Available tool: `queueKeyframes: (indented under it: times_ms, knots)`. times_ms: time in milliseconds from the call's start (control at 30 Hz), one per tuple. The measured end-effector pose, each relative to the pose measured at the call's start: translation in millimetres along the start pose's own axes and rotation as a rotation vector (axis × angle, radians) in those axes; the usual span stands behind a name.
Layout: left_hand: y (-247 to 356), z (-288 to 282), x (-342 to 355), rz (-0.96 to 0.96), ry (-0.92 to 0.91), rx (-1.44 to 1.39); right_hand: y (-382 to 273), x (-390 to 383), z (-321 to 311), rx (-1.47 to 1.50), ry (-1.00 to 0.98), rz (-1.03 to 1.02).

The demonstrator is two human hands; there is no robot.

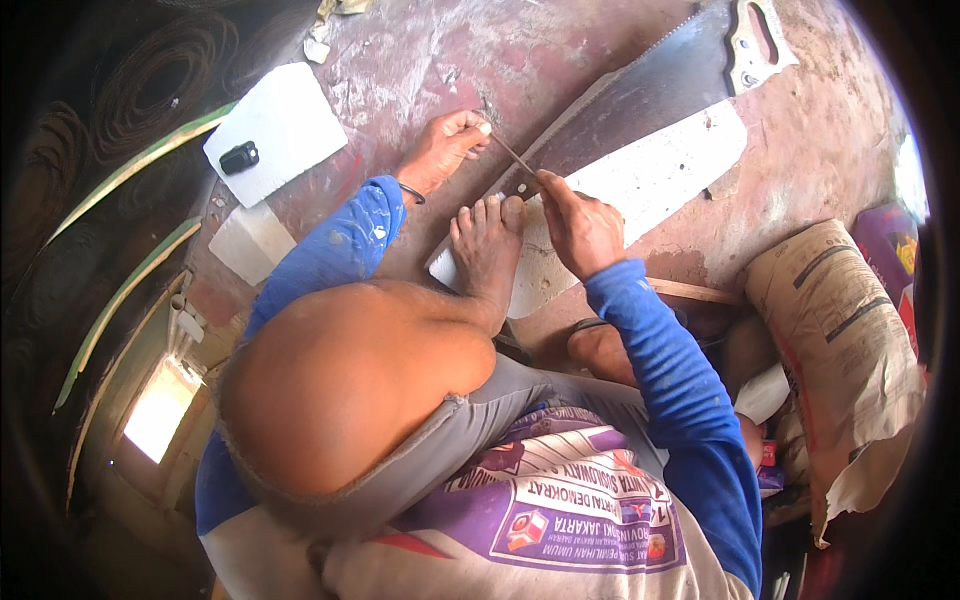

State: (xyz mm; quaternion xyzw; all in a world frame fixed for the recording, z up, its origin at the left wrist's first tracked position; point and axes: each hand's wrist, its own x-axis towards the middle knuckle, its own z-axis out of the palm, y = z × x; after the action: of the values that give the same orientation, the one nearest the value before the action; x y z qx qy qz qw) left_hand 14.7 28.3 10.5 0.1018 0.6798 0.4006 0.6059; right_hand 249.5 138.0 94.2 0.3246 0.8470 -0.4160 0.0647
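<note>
Between my two hands runs a thin dark rod (513,154), slanting down to the right over the narrow end of a handsaw. My right hand (585,228) grips its lower end, fingers closed. At the upper end, the thumb and fingers of my left hand (450,152) pinch together. The handsaw (625,108) lies on the floor, its pale handle at the upper right. Under its blade edge is a long white board (660,168). My bare left foot (489,245) rests on the board, toes by the saw's narrow end.
A white square piece (285,118) with a small black object (239,157) on it lies to the left. Below it is a smaller white piece (252,243). Paper sacks (840,330) stand at the right. Curved green-edged strips (125,290) lie at the far left.
</note>
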Motion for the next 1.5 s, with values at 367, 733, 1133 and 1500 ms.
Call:
queueKeyframes:
  times_ms: [367,733,1133,1500]
  knots:
    - [8.2,38.5,-17.4,-0.024,-0.118,0.018,15.1,-38.7,-24.0,-0.005,-0.071,0.096]
    - [-6.0,5.7,9.5,-0.050,-0.008,-0.045,5.2,3.4,2.4,0.001,0.037,0.015]
    - [7.8,35.6,-14.1,-0.009,-0.105,0.016,14.9,-36.8,-18.5,0.039,-0.060,0.112]
    - [-0.1,-6.8,3.8,-0.020,0.004,-0.042,4.4,9.4,6.9,0.093,0.016,0.016]
